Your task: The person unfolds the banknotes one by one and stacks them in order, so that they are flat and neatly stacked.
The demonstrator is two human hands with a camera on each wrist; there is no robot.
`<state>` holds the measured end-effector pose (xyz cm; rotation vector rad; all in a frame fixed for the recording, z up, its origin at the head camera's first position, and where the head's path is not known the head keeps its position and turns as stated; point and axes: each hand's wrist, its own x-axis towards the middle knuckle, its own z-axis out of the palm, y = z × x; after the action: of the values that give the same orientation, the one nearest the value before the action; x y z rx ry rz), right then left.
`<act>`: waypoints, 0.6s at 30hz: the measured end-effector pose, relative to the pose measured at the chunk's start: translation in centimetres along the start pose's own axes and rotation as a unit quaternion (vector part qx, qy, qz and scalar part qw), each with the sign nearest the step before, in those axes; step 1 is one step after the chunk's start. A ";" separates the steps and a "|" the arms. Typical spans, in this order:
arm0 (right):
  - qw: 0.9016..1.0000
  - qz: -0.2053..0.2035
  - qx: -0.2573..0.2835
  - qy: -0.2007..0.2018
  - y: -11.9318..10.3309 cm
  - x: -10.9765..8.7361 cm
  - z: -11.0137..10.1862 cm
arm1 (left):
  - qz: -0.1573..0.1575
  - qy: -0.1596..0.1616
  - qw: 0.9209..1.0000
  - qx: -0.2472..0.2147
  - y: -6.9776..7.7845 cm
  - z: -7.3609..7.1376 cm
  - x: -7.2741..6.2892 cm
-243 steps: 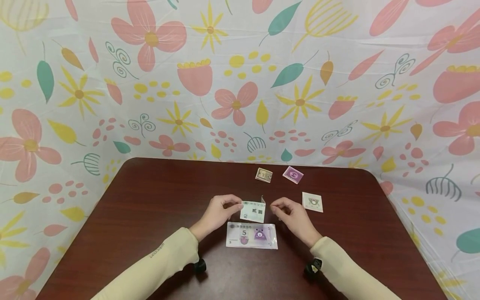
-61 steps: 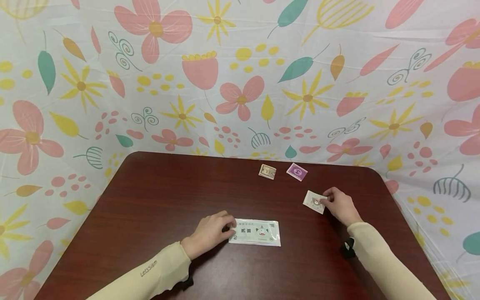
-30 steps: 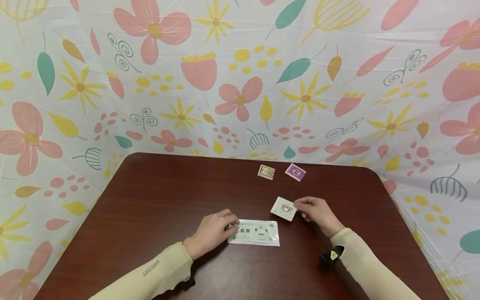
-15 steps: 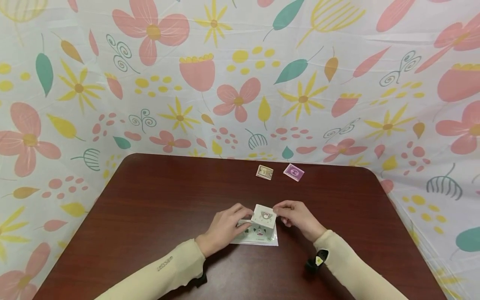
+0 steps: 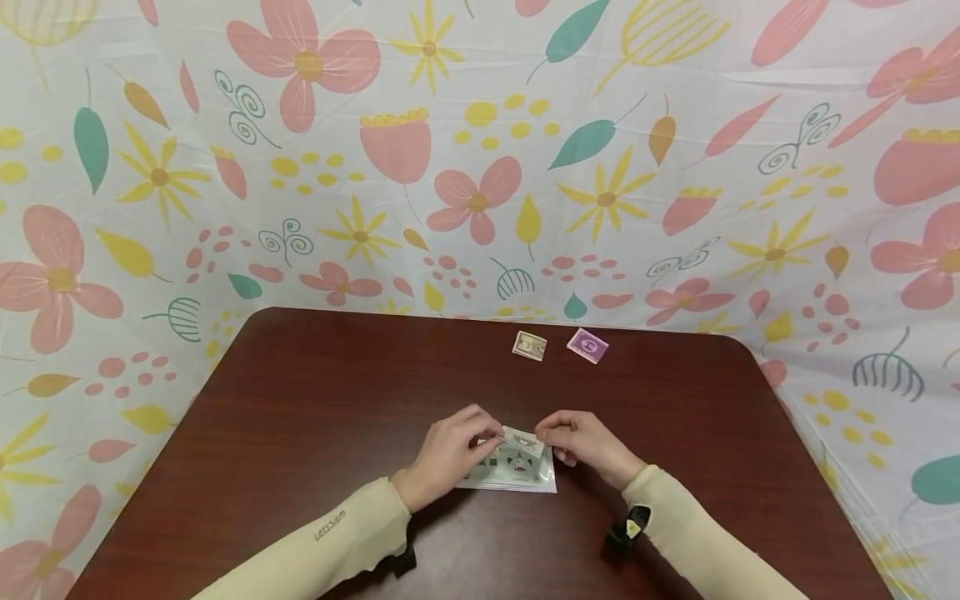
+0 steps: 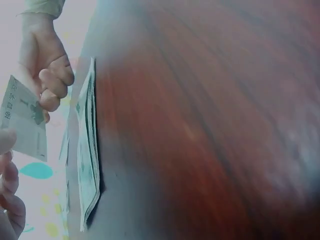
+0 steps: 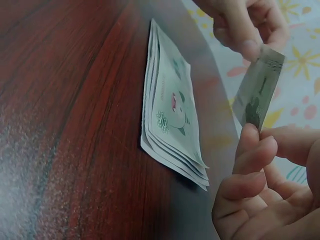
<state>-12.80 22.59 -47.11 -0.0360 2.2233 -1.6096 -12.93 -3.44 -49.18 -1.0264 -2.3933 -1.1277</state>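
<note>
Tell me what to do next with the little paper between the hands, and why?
I'd probably open the small note gently: the left hand and right hand pinch its edges, and it looks folded, smaller than the spread-out note stack beneath.

Head view: soft, even light; floral cloth (image 5: 480, 275) bright, bench (image 5: 337, 383) dark with pale sheen at bottom centre. Soft shadows beside sleeves (image 5: 322, 533). Mostly sharp, fine print on banknote stack (image 5: 510, 475) too small to read; wide-angle stretch toward frame edges. Left wrist view: hazy, low contrast, left edge washed out, whitish glare at lower right, bluish haze at top, wood grain smeared. Right wrist view: dimmer, crisper; grainy glare at lower left; held banknote (image 7: 261, 92) shaded, cloth behind soft.
</note>
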 end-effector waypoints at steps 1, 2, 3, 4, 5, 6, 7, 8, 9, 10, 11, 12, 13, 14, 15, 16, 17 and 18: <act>1.000 -0.001 -0.005 -0.002 0.0 0.0 0.0 | -0.011 0.000 1.000 -0.016 -0.1 0.0 0.1; 1.000 -0.005 -0.011 -0.006 0.0 0.0 0.0 | -0.023 0.000 0.999 -0.034 -0.1 0.0 0.1; 1.000 -0.009 -0.017 -0.008 0.0 0.0 0.0 | -0.034 0.001 0.998 -0.053 -0.1 0.1 0.2; 1.000 -0.012 -0.021 -0.011 0.0 0.0 0.0 | -0.043 0.004 0.997 -0.071 -0.1 0.1 0.3; 1.000 -0.015 -0.022 -0.012 0.0 0.1 0.0 | -0.051 0.007 0.995 -0.087 -0.2 0.1 0.4; 0.999 -0.018 -0.024 -0.013 -0.1 0.1 0.0 | -0.060 0.012 0.993 -0.104 -0.2 0.1 0.4; 0.999 -0.021 -0.024 -0.015 -0.1 0.1 0.0 | -0.067 0.018 0.991 -0.117 -0.3 0.1 0.5; 0.999 -0.023 -0.024 -0.015 -0.2 0.1 0.0 | -0.075 0.025 0.989 -0.126 -0.2 0.1 0.5; 0.999 -0.025 -0.024 -0.015 -0.2 0.1 0.1 | -0.083 0.031 0.987 -0.132 -0.3 0.0 0.6; 0.999 -0.027 -0.022 -0.015 -0.3 0.1 0.1 | -0.090 0.037 0.986 -0.138 -0.3 0.0 0.6; 0.999 -0.028 -0.021 -0.015 -0.3 0.1 0.1 | -0.097 0.042 0.984 -0.140 -0.3 0.0 0.7; 0.999 -0.029 -0.019 -0.015 -0.4 0.1 0.2 | -0.103 0.047 0.983 -0.142 -0.3 0.0 0.7; 0.999 -0.030 -0.018 -0.016 -0.4 0.1 0.2 | -0.109 0.052 0.982 -0.143 -0.3 0.0 0.7; 0.999 -0.032 -0.017 -0.017 -0.5 0.1 0.2 | -0.115 0.055 0.981 -0.144 -0.4 0.0 0.7; 0.999 -0.034 -0.017 -0.018 -0.5 0.1 0.2 | -0.119 0.058 0.980 -0.146 -0.4 0.0 0.7; 0.999 -0.035 -0.017 -0.018 -0.5 0.1 0.3 | -0.124 0.060 0.979 -0.148 -0.5 0.0 0.7; 0.999 -0.037 -0.019 -0.016 -0.6 0.1 0.3 | -0.129 0.063 0.978 -0.150 -0.5 0.0 0.7; 0.999 -0.040 -0.023 -0.014 -0.6 0.1 0.3 | -0.135 0.065 0.977 -0.151 -0.5 0.0 0.7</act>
<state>-12.93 22.04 -46.69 -0.1607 2.2645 -1.5877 -13.79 -3.34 -49.04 -0.6943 -2.3520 -1.6403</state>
